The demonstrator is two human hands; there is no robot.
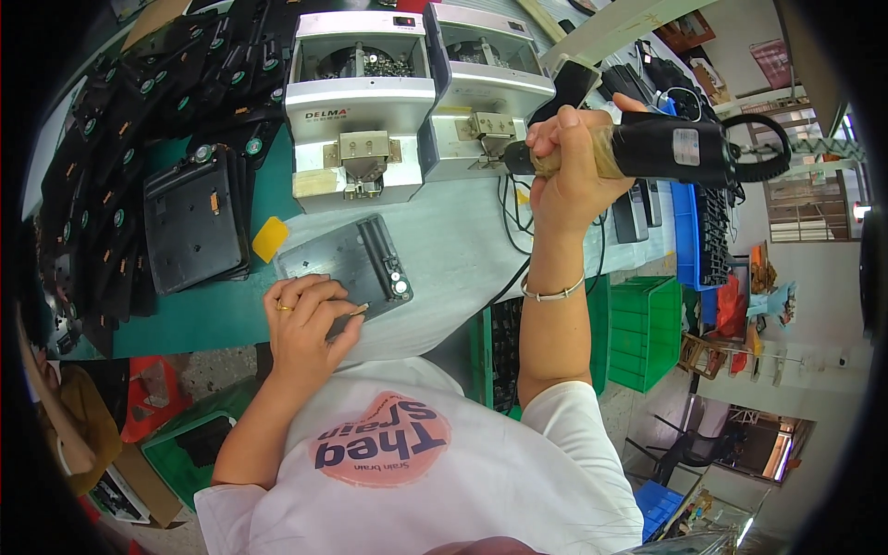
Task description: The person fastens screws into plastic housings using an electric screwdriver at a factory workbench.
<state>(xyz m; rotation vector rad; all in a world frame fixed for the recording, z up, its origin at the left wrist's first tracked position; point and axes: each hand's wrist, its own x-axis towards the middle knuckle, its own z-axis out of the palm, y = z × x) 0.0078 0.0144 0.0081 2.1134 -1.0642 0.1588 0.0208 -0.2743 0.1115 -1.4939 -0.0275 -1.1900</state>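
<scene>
My right hand [573, 166] is wrapped round a black electric screwdriver [675, 150] with tan tape on its grip. The screwdriver lies nearly level, its nose end beside the outlet of the right screw feeder [490, 129]. On the bench in front of me rests a dark rectangular panel [338, 259] with a raised bar and a round silver part at its right end. My left hand [310, 314] is over the panel's near edge, fingers curled and thumb and forefinger closed together. A small pale piece shows at those fingertips, too small to name.
A second screw feeder [361, 102] stands to the left. Stacked panels [194, 222] and a heap of similar black parts [120, 139] fill the left side. A yellow piece [270, 239] lies nearby. Green crates [643, 333] stand at lower right; a blue tray [686, 236] is farther right.
</scene>
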